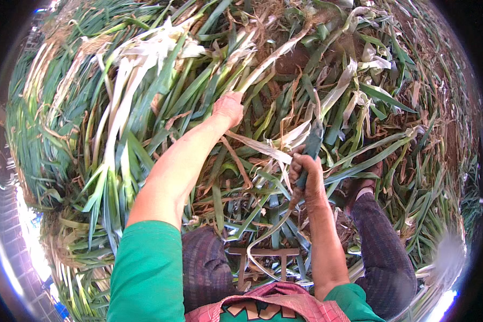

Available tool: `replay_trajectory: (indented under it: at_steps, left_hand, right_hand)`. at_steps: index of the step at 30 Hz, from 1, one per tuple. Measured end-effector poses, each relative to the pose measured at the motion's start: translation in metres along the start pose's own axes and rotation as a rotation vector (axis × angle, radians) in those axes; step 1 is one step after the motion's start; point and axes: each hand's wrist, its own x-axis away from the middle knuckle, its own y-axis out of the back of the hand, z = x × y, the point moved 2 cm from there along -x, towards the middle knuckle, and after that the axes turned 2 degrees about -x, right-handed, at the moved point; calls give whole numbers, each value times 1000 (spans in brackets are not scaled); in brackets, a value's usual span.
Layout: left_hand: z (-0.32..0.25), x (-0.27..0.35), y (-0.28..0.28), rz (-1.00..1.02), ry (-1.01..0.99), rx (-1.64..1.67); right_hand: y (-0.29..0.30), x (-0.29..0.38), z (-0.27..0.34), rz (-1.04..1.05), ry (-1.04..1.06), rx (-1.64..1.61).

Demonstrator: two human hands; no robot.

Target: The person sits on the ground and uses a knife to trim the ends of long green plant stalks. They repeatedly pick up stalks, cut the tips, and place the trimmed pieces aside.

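Note:
My left hand (228,108) is closed around the stem of a long green onion or leek (265,64), whose roots point up and to the right. In my right hand (306,171) is a dark, green-blue handheld tool (314,139) with a narrow metal tip; a pale hose or cable (261,233) runs from its lower end towards my lap. The exact kind of tool cannot be told. A dry, pale strip of leaf lies between my two hands. Peeled white stems (122,94) lie to the left of my left arm.
Piles of long green stalks (36,141) surround me on the left and right. Loose leaves and dry peelings (362,100) cover the ground ahead. A brown frame (265,252) stands between my legs, and my foot (366,183) rests among leaves at the right.

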Motion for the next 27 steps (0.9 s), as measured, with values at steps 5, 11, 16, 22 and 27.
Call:
replay_trajectory:
  at_steps: [5,11,16,22,27]
  left_hand:
    - [12,-23,-27,-191,196,-210]
    - [-6,-26,-16,6,219,-237]
    - [-66,-1,-23,11,30,-141]
    - [-168,15,46,58,-191,510]
    - [-174,13,188,-156,-366,317]
  right_hand:
    - [-6,-3,-14,22,-17,138]
    - [-25,8,-31,113,-57,209]
    - [-44,23,-3,96,90,211]
    - [-64,51,62,54,242,-71]
    - [-76,76,105,229,459,68]
